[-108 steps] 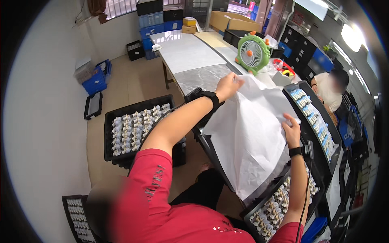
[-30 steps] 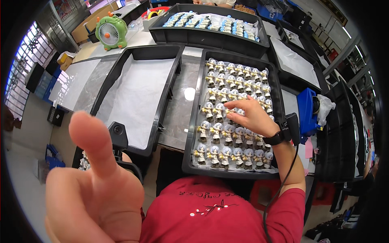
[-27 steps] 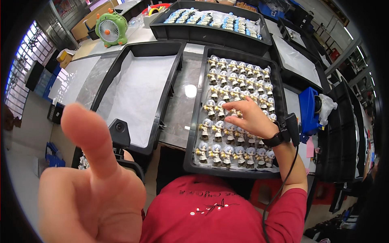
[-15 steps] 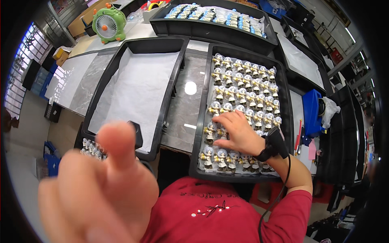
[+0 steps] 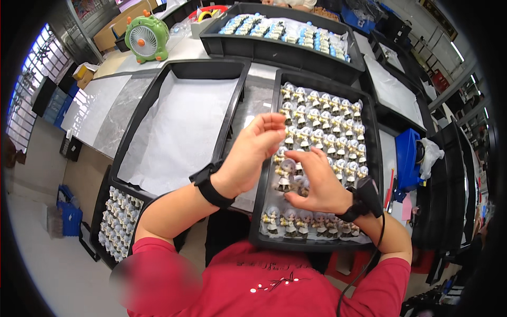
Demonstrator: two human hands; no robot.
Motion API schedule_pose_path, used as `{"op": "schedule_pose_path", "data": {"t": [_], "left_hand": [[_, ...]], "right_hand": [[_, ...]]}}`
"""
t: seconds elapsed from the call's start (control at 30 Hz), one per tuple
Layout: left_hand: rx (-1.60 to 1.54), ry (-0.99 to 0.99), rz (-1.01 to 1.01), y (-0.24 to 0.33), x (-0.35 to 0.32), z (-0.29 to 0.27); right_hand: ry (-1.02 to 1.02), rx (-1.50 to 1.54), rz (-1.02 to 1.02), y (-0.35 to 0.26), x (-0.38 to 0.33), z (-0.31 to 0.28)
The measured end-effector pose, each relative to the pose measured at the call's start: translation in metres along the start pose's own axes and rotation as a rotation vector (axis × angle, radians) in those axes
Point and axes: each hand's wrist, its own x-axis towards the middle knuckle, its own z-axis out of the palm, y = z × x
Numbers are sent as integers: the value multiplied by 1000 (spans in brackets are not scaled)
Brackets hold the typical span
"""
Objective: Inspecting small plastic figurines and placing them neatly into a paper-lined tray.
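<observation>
My right hand point(image 5: 323, 182) is over the right-hand black tray point(image 5: 259, 222), its thumb and fingers curved round a figurine point(image 5: 285, 174) with pale hair and a white outfit. That figurine looks raised and slightly blurred. Part of another shows beside it, and the palm hides whatever lies behind. My left hand point(image 5: 259, 145) is at the tray's left edge, fingers bent and thumb apart from them, with nothing visible in its grasp. Rows of similar figurines point(image 5: 317, 116) stand beyond my hands, and one row point(image 5: 303, 223) lies along the near edge.
A black tray point(image 5: 122, 137) lined with white sheet point(image 5: 182, 121) lies to the left. Below it stands a tray of small pale pieces point(image 5: 119, 222). At the back are a tray of blue-and-white figures point(image 5: 285, 31) and a green fan point(image 5: 146, 39). A blue bin point(image 5: 406, 156) stands right.
My left hand has moved from close to the camera out to the right-hand tray. In my right hand, the figurine has come up from its row, leaving bare white lining below it.
</observation>
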Motion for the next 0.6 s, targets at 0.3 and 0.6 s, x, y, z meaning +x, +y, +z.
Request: {"op": "schedule_pose_path", "data": {"t": [0.3,0.6], "left_hand": [[-222,-278,-252,-21,-3,3],[14,-237,-142,-29,-1,2]], "right_hand": [[224,284,33,18,-12,-13],[175,306,6,24,-10,-5]]}}
